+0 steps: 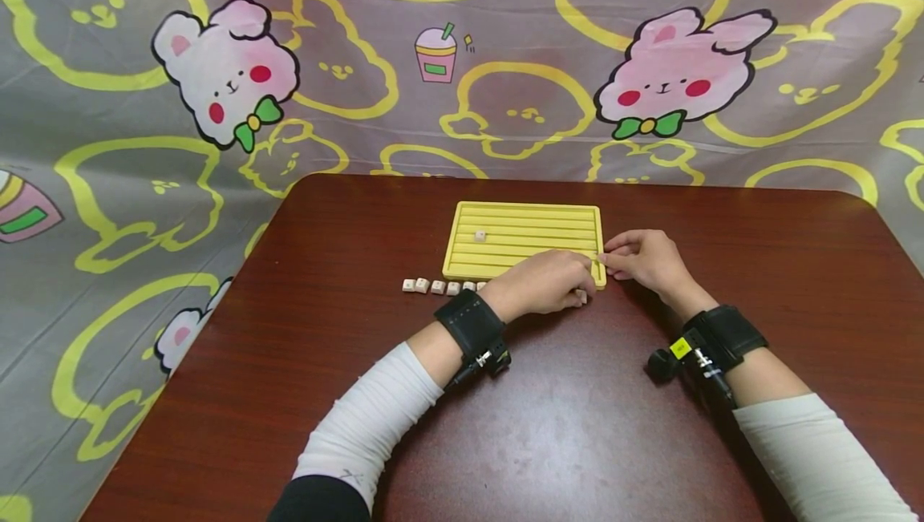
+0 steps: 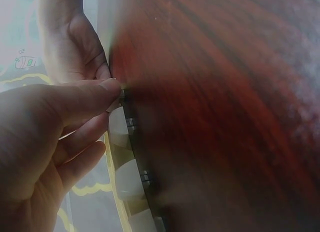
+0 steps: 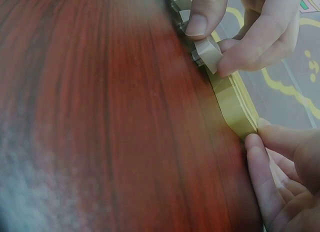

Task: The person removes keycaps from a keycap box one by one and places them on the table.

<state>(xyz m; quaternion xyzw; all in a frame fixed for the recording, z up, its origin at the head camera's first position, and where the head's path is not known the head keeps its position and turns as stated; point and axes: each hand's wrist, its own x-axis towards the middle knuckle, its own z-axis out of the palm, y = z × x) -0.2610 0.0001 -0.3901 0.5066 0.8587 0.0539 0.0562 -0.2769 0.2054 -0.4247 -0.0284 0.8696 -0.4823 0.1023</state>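
Observation:
A yellow grooved tray (image 1: 462, 221) lies on the table, with one small white keycap (image 1: 480, 236) on its ridges. In front of its near edge, my left hand (image 1: 545, 281) reaches across to the right end of a row of keycaps (image 1: 437, 288). Thumb and finger of that hand pinch the end keycap (image 3: 209, 53), whose dark stem faces outward. At the tray's near right corner, my right hand (image 1: 650, 261) grips the rim between thumb and fingertips. Part of the keycap row is hidden behind the left hand in the head view.
The dark reddish-brown table (image 1: 549, 426) stretches around the tray on all sides. A patterned cloth (image 1: 505, 41) with cartoon animals hangs behind its far edge. Both wrists wear black straps (image 1: 472, 321) with small cameras.

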